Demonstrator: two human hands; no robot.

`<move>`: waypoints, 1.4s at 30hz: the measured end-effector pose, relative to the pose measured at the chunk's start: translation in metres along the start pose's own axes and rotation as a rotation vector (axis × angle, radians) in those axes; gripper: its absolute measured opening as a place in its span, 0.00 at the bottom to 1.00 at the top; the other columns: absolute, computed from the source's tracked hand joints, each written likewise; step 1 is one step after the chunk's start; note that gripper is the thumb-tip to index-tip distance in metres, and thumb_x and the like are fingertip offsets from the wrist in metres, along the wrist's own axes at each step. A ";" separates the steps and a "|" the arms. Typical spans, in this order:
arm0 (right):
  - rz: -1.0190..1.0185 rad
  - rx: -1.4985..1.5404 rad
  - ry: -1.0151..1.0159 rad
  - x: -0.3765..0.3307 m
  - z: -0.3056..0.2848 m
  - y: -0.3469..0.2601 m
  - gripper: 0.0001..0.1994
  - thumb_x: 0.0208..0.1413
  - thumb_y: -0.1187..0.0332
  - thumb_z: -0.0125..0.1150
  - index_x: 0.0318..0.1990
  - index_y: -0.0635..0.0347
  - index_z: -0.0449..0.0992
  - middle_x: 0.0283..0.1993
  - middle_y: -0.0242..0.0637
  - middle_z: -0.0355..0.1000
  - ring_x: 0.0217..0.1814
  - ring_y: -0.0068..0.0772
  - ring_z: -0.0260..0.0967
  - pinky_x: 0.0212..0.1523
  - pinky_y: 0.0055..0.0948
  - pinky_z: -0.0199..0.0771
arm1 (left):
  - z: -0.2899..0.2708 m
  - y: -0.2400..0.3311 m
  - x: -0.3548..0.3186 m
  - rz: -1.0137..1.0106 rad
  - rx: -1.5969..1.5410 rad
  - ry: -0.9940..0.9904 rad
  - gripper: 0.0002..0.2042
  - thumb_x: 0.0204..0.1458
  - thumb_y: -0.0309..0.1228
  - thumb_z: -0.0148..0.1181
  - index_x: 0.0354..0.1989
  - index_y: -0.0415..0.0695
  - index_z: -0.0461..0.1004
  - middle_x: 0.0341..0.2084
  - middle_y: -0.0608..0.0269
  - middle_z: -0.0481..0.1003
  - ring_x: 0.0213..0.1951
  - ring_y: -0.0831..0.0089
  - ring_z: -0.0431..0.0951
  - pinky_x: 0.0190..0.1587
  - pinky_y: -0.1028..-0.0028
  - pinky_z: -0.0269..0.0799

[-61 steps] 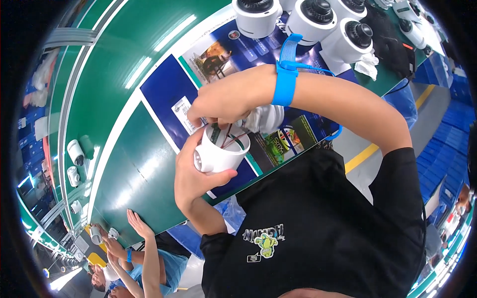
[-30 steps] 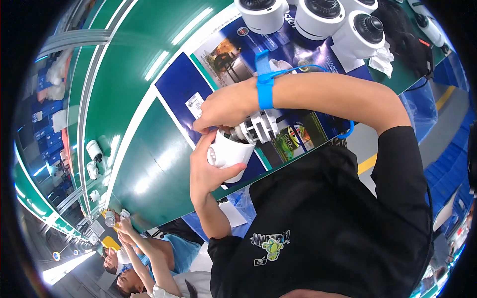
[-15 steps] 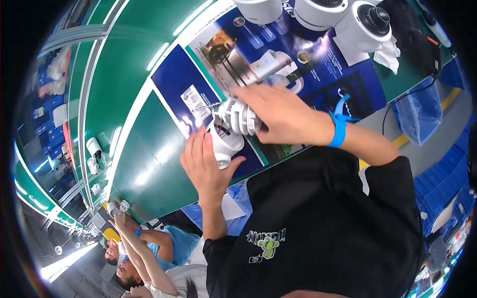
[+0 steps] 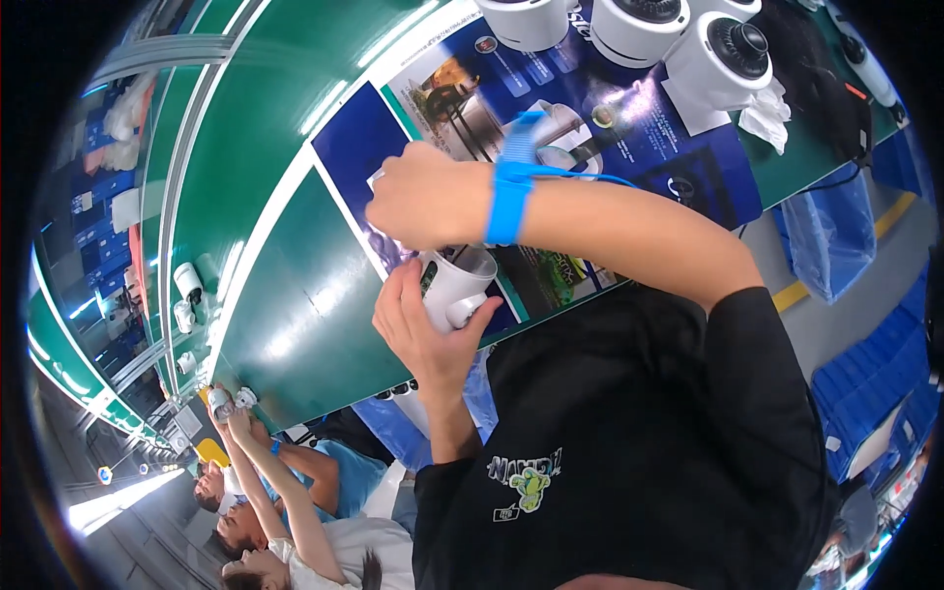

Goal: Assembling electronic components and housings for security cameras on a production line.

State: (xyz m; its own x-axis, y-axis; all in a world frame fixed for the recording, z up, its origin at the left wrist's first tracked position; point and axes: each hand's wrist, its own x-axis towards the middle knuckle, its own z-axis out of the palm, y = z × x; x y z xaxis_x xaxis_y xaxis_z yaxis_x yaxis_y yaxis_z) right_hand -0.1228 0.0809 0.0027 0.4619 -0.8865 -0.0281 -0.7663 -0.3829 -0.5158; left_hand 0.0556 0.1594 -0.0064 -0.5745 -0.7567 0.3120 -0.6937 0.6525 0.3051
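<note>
My left hand (image 4: 428,329) is wrapped round a white cylindrical camera housing (image 4: 454,293) with a short round side stub. The housing's upper opening shows in part, with something dark at its left rim. Directly beyond it, my right hand (image 4: 423,197) is closed, knuckles up, above the printed mat. Its fingertips, and anything in them, are hidden by the back of the hand. Around my right wrist runs a blue strap (image 4: 509,197) with a blue cord. The grey-white finned part seen earlier does not show.
White dome cameras (image 4: 718,64) with black lenses stand at the far right beside crumpled white tissue (image 4: 765,116). The glossy printed mat (image 4: 629,147) covers part of the green table (image 4: 305,305). A clear blue bag (image 4: 831,236) hangs off the right edge. Co-workers (image 4: 324,482) sit at left.
My right hand has moved left and turned knuckles up; the finned part it held over the housing has gone from sight. My left hand still holds the housing, now slightly more to the right.
</note>
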 end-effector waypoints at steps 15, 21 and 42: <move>0.106 0.044 0.793 -0.089 0.035 -0.024 0.27 0.41 0.68 0.66 0.54 0.58 0.70 0.56 0.42 0.67 0.56 0.47 0.65 0.51 0.40 0.66 | 0.002 -0.006 0.002 -0.118 0.063 0.008 0.45 0.28 0.47 0.78 0.57 0.38 0.65 0.52 0.52 0.71 0.52 0.55 0.73 0.52 0.62 0.67; 0.246 0.436 0.660 -0.101 0.053 -0.005 0.33 0.40 0.67 0.70 0.57 0.64 0.65 0.55 0.49 0.65 0.55 0.51 0.66 0.53 0.38 0.70 | -0.013 0.006 0.016 -0.187 0.086 -0.232 0.48 0.27 0.45 0.79 0.59 0.39 0.61 0.54 0.52 0.71 0.53 0.55 0.72 0.53 0.63 0.67; -0.113 0.058 0.553 -0.060 0.010 0.010 0.31 0.32 0.67 0.74 0.51 0.50 0.73 0.59 0.37 0.63 0.62 0.47 0.58 0.56 0.44 0.63 | 0.040 -0.021 0.012 0.002 0.138 0.371 0.38 0.33 0.40 0.77 0.55 0.42 0.66 0.51 0.53 0.68 0.53 0.52 0.69 0.52 0.59 0.61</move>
State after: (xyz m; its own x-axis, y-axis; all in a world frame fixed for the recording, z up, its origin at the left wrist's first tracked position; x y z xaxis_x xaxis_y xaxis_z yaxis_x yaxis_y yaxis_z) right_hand -0.1537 0.1328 -0.0095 0.2252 -0.8509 0.4746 -0.6924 -0.4825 -0.5365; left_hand 0.0458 0.1345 -0.0450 -0.3969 -0.6728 0.6244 -0.7592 0.6229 0.1886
